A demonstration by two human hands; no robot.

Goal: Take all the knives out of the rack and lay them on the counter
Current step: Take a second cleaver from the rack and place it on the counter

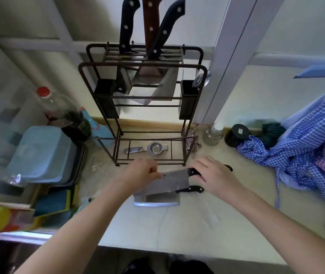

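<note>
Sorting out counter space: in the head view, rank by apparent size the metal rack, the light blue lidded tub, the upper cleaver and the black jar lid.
1. Metal rack
2. Light blue lidded tub
3. Upper cleaver
4. Black jar lid

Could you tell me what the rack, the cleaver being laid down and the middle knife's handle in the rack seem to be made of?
The rack looks like thin metal rod with a dark brown coating, matte. The cleaver blade appears to be steel with a dull grey sheen; its handle is black, probably plastic. The middle knife's handle is reddish brown with pale rivets, likely wood, though the finish is hard to judge.
</note>
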